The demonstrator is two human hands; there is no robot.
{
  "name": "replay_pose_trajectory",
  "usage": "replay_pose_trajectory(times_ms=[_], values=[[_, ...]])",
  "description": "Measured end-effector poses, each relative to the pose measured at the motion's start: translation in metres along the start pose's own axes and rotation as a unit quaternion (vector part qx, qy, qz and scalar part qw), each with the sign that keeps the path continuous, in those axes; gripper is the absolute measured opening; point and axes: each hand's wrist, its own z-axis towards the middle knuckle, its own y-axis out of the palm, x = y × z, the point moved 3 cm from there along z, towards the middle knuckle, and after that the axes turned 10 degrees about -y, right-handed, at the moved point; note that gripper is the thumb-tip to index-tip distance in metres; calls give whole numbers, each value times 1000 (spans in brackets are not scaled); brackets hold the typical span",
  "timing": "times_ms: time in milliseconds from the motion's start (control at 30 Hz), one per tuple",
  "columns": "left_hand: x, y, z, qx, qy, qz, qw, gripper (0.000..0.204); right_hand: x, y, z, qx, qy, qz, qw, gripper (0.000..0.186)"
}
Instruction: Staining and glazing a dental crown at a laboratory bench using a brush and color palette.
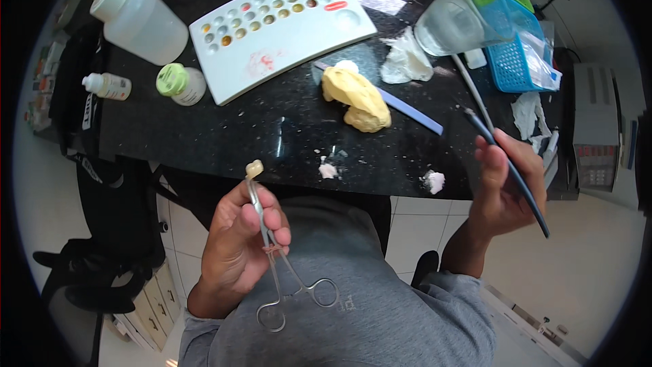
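Note:
My left hand (241, 245) is closed on silver locking forceps (288, 272), whose jaws grip a small cream-coloured, tooth-like piece (254, 168) above the bench's front edge. My right hand (509, 187) holds a slim dark brush (509, 166), its tip up and to the left. Behind that hand a pale rod (468, 81) slants up toward a glass of clear liquid (448, 24). Between my hands, farther back, a yellow putty lump (353, 98) sits over a lilac-handled spatula (414, 112). Small white lumps (328, 170) are near the front edge.
The black benchtop (258, 129) carries a white palette (278, 47) of coloured wells, a squeeze bottle (146, 24), smaller bottles (180, 88), crumpled tissue (404, 61) and a blue basket (509, 68). A black chair (102, 224) stands at left, a grey device (594, 136) at right.

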Motion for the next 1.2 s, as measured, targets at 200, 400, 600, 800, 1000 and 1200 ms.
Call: replay_pose_trajectory(times_ms=[200,400,600,800,1000,1200], values=[[1,-1,7,-52,-70,-34,996,31,-23,1,-7,18,-51,135,989,30],[-3,-7,10,-67,-33,-33,997,24,-40,55,-9,-92,-38,420,902,29],[-4,-12,14,-24,31,7,999,22,-58,81,4,-204,-74,318,923,21],[-5,-12,16,-17,51,21,998,21,-60,93,4,-116,-21,334,935,26],[-6,-13,17,-23,58,21,998,21,-60,95,4,-133,-43,327,935,28],[-6,-12,18,-26,63,25,997,21,-60,96,5,-152,-44,329,931,29]])
